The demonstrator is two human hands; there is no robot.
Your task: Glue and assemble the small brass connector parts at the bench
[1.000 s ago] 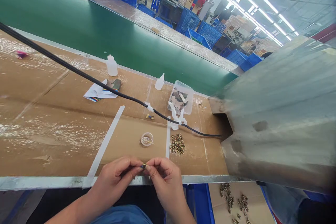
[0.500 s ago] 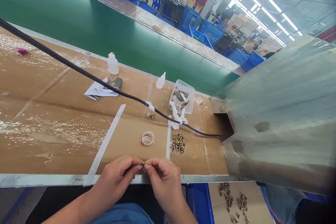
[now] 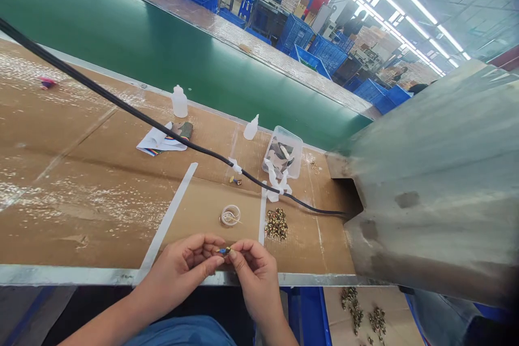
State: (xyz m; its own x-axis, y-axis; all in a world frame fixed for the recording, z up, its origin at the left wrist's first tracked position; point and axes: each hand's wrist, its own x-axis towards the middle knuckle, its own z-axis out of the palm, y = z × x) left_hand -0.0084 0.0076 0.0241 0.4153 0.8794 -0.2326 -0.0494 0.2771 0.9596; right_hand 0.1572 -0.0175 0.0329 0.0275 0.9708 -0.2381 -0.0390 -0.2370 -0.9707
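A small blue, gold and dark metal part (image 3: 223, 251) is between my hands, just above the table's front edge. My right hand (image 3: 256, 273) pinches its right end between thumb and forefinger. My left hand (image 3: 182, 265) is curled around its left end, the thumb below and the fingers behind. Just beyond the hands stands a small round clear cup (image 3: 231, 215) with a thin white stick in it. A pile of small gold and dark metal parts (image 3: 276, 224) lies to the right. Farther back is a similar blue and gold piece (image 3: 235, 180).
A black cable (image 3: 133, 113) runs across the cardboard-covered table (image 3: 101, 194). Behind it are white squeeze bottles (image 3: 179, 101), folded cloth (image 3: 162, 138) and a clear plastic box (image 3: 299, 157). A metal housing (image 3: 425, 184) stands right, a green conveyor (image 3: 162, 48) behind. More metal parts (image 3: 352, 305) lie below right.
The left thumb and forefinger have spread apart, and more of the small part shows between the hands, its blue side visible. The camera view has shifted slightly.
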